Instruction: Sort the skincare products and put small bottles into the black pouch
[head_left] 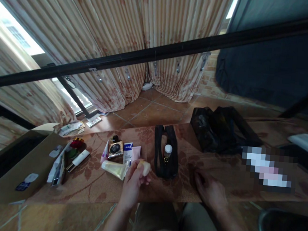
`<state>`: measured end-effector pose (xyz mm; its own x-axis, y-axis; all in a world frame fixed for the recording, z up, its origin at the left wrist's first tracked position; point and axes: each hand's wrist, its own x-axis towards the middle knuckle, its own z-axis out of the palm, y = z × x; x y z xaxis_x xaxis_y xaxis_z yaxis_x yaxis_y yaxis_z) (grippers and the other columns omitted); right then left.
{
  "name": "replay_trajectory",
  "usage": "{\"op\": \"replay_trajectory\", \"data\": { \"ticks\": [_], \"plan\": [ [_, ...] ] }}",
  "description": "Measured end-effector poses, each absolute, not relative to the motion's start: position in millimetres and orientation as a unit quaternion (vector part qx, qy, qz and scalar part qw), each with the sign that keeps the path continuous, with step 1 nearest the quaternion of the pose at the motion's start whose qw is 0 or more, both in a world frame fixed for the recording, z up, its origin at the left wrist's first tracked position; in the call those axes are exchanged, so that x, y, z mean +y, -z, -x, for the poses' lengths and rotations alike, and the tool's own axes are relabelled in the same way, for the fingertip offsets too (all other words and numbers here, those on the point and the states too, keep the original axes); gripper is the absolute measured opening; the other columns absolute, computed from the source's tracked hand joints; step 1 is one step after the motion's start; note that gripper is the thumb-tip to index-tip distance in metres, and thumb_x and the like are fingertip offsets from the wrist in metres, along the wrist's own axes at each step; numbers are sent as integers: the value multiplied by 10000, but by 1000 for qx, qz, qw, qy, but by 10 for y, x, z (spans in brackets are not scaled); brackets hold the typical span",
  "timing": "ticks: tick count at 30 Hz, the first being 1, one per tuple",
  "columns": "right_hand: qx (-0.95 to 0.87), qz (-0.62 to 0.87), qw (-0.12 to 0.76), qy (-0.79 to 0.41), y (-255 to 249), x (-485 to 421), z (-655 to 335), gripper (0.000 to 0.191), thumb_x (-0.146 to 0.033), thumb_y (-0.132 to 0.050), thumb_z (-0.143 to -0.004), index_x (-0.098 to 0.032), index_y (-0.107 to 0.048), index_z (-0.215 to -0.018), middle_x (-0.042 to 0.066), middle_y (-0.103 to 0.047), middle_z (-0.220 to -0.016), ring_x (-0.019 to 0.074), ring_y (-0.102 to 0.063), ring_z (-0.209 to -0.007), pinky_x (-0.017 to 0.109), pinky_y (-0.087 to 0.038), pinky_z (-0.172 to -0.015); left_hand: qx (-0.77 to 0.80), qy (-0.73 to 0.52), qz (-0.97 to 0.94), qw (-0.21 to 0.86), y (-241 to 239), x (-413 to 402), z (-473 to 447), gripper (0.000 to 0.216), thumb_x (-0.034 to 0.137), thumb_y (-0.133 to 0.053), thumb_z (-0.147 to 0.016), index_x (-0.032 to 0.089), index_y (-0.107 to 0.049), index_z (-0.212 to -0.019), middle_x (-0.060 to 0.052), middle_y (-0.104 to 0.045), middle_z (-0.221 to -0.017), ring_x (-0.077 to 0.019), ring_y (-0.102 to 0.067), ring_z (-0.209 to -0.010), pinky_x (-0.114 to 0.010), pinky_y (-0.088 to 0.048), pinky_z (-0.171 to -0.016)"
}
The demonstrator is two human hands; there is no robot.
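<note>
My left hand (133,182) is closed around a small cream-white object (145,168), whose kind I cannot make out. Just beyond that hand lie a pale yellow squeeze tube (114,169), a pink tube (136,152) and a blue-and-white tube (127,152). To its right, an unzipped black pouch (173,167) holds a white-capped small bottle (168,150) and a little gold-coloured item (166,160). My right hand (212,192) rests on the brown cloth to the right of the pouch, fingers loosely apart, with nothing visible in it.
A cardboard box (27,169) stands at the left, near a white-capped bottle (81,157). Behind the tubes sits a gold square compact (116,149). A larger black bag (214,128) lies at the back right. A dark bar (137,60) crosses before the curtains.
</note>
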<state>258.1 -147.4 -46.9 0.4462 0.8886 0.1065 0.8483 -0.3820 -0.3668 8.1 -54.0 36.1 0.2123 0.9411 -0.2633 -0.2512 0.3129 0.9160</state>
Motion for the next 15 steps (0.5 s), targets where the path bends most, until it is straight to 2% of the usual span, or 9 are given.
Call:
{"op": "replay_trajectory", "data": {
  "ticks": [4,6,11,15],
  "plan": [
    [-528,825,198,-37,482,-1470,-2579,328,-372,-402,-903,-226,-660,-1044,45,-714,-824,166,-656,-676,243,-423,-586,442,-440,-337,706,-497,-609,-157,481,534,-592,-784,121,-591,-1029,12,-544,-590,-79,-450,-467,-169,-341,-412],
    [-529,823,208,-31,480,-1466,-2574,316,-359,-406,-903,-228,-661,-1036,41,-714,-831,157,-654,-675,238,-421,-592,435,-434,-308,726,-544,-632,-175,483,518,-597,-790,99,-606,-1029,20,-524,-568,-75,-438,-462,-164,-333,-406],
    [-527,822,212,-43,440,-1458,-2567,285,-338,-418,-901,-235,-657,-1018,22,-710,-799,150,-654,-669,233,-412,-584,407,-432,-247,766,-573,-644,-165,359,384,-647,-777,91,-616,-981,-32,-601,-711,-96,-517,-551,-179,-396,-456],
    [-535,814,223,-48,420,-1461,-2572,274,-318,-413,-903,-232,-648,-1016,20,-713,-894,153,-664,-729,236,-427,-614,379,-416,-234,793,-568,-638,-148,314,324,-632,-792,105,-604,-1015,-52,-628,-766,-103,-543,-584,-195,-449,-521]
  ]
}}
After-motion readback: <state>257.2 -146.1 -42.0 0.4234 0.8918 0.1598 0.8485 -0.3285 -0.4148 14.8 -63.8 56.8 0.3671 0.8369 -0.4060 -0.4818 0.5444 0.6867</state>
